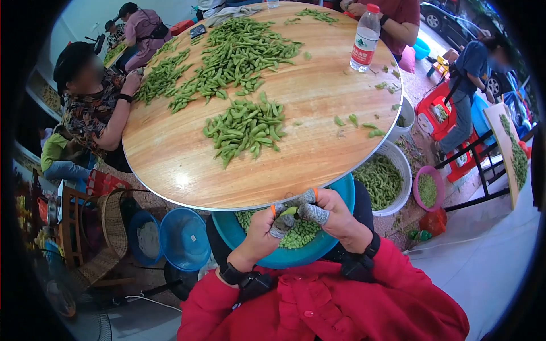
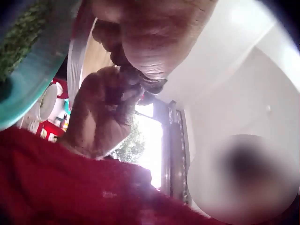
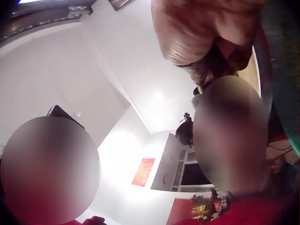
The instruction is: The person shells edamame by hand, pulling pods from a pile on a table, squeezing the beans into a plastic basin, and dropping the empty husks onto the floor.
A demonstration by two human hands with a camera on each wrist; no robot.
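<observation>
Pod (image 1: 289, 211) is up between both hands, over the blue basin (image 1: 325, 248) of shelled beans (image 1: 301, 235), just by the tabletop (image 1: 324, 153) edge. Left hand (image 1: 260, 234) has a closed grip, fingertips pinching it; right hand (image 1: 341, 220) is pinching it too, grip just as closed. Heaped pods (image 1: 244, 129) lie on the tabletop, pretty near.

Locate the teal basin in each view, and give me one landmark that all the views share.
Head: the teal basin, lower centre.
Left wrist: upper left, cut off by the frame.
Right wrist: right edge, dark, only partly in view.
Shared landmark: the red clothing, at the bottom.
</observation>
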